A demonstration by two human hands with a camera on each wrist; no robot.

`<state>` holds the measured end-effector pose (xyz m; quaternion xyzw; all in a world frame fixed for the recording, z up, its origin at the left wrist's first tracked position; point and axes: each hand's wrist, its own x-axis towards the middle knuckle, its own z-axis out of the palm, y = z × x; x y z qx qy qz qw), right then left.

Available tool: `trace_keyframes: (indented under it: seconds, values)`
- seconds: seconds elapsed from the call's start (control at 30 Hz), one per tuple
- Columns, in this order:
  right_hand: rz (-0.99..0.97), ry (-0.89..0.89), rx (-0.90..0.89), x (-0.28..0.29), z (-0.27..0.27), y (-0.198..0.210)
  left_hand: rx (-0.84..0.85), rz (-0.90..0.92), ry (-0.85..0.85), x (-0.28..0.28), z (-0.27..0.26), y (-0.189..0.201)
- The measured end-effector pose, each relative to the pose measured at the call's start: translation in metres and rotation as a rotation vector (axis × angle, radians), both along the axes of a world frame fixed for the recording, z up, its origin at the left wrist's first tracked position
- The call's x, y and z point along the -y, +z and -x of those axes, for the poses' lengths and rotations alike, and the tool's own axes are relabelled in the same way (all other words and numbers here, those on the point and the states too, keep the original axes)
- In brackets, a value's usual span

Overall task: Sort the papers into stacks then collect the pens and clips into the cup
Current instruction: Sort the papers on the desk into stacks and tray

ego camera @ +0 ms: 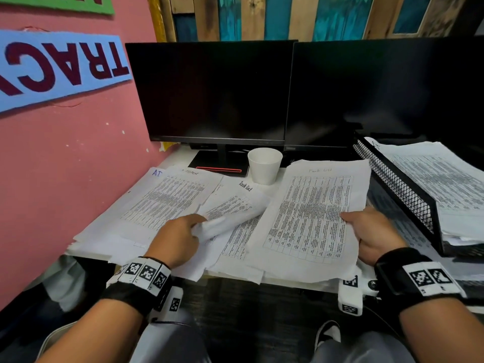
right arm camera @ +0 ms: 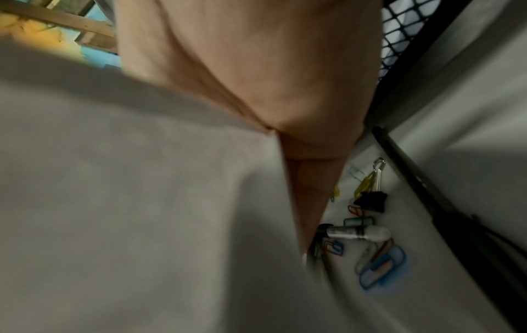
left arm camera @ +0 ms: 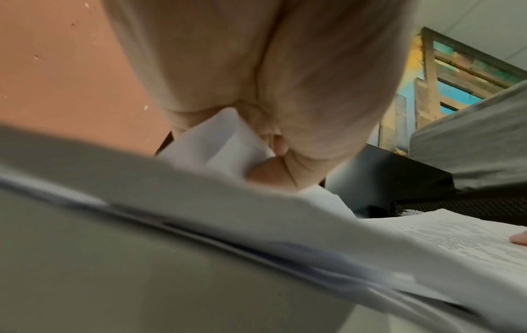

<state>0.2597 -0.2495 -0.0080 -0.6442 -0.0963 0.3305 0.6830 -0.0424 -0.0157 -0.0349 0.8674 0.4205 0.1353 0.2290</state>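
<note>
Right hand [ego camera: 372, 233] pinching "Task List" sheet [ego camera: 311, 213] by its right edge, just right of cup [ego camera: 264, 165]; left hand [ego camera: 178, 237] pinching curled sheet [ego camera: 230, 213], nearer left stack [ego camera: 162, 203].

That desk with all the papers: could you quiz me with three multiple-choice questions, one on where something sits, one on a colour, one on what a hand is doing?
1. Where does the white cup stand?
A. in front of the monitors, behind the papers
B. inside the mesh tray
C. on the floor

2. What colour is the binder clip lying among the paper clips?
A. red
B. black
C. white

3. What is the right hand doing?
A. hanging idle
B. holding a pen
C. holding the edge of a printed sheet

Answers: 1 A, the head view shows it just before the monitor stand; 2 B, the right wrist view shows a black body with silver handles; 3 C, its thumb lies on the sheet headed Task List.
</note>
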Motion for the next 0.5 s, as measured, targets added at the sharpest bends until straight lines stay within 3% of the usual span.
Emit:
trace_keyframes:
  seconds: [0.1,0.23,0.33,0.5]
  values:
    - [-0.029,0.045,-0.052,0.001,0.005,0.003,0.223,-0.059,0.166,-0.006,0.003,0.008]
    - [-0.025,0.048,-0.048,-0.002,0.01,0.003,0.508,-0.003,0.312,-0.004,0.0,0.023]
    - [-0.032,0.073,-0.06,-0.014,0.017,-0.003,0.604,0.027,0.206,0.012,-0.014,0.034]
    - [-0.062,0.095,-0.127,-0.04,0.041,-0.012,0.476,0.151,-0.075,0.053,-0.046,0.035]
